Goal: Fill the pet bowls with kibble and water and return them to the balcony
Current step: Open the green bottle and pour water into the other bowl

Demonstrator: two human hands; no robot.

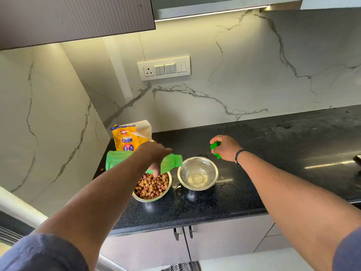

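Note:
My left hand (155,156) grips a green water bottle (119,159) that lies nearly level, its mouth over the rim of a steel bowl (212,167). A thin stream of water runs from the bottle into that bowl, which holds a little water. A second steel bowl (151,185) just left of it is full of brown kibble. My right hand (224,147) hovers behind the water bowl and holds the green bottle cap (214,146). A yellow kibble bag (127,138) stands in the corner behind the bottle.
Both bowls sit on a black stone counter (263,157) with small water puddles (227,187) beside them. A marble backsplash carries a switch panel (164,68). An overhead cabinet (74,18) hangs above left. Cabinet doors (183,233) lie below the counter edge.

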